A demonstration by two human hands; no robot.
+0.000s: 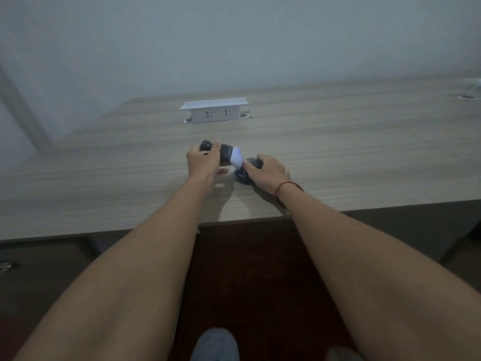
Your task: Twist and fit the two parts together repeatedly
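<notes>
My left hand [201, 162] grips a dark cylindrical device [225, 152] with a white end [237, 158], held tilted above the wooden desk [104, 178]. The white end points down and right toward a dark round object [243, 175] lying on the desk. My right hand [268, 171] holds that round object, fingers curled over its top. A red string bracelet [282, 187] circles my right wrist. Most of the round object is hidden under my right hand.
A white pop-up socket box [214, 112] with two outlets stands on the desk behind my hands. A cable hole [467, 97] sits at the far right. The desk's front edge [247, 220] runs below my wrists; a grey wall lies behind.
</notes>
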